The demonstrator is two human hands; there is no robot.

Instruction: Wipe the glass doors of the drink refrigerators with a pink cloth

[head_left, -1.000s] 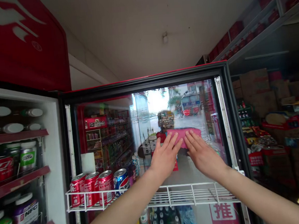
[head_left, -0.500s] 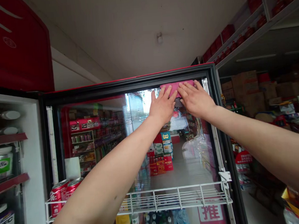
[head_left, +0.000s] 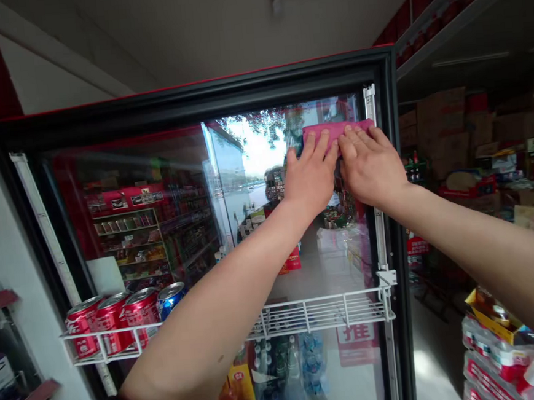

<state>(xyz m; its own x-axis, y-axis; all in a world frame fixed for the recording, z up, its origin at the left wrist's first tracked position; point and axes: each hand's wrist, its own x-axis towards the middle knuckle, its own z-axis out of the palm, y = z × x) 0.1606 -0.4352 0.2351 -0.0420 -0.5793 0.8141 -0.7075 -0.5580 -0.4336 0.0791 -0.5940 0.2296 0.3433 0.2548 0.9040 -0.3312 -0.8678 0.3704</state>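
A folded pink cloth (head_left: 324,132) lies against the glass (head_left: 263,157) of a fridge door, close to its upper right corner. My left hand (head_left: 310,175) presses the cloth's left part with fingers spread and stretched. Beside it, my right hand (head_left: 370,164) holds the right part, its fingers close together and slightly bent over the cloth. The cloth's right end reaches the white slotted strip (head_left: 370,108) along the door frame. Both arms are raised, and my left forearm covers part of the wire rack.
A white wire rack (head_left: 322,313) crosses the door below my hands. Red cans (head_left: 114,323) and a blue can (head_left: 170,299) stand at its left end. The fridge's shelves (head_left: 0,301) are at far left. Wrapped bottle packs (head_left: 488,370) and an open yellow carton (head_left: 493,318) stand lower right.
Both hands have moved slightly right and down over the glass with the cloth. The view has shifted lower, showing more cans and the bottle packs.
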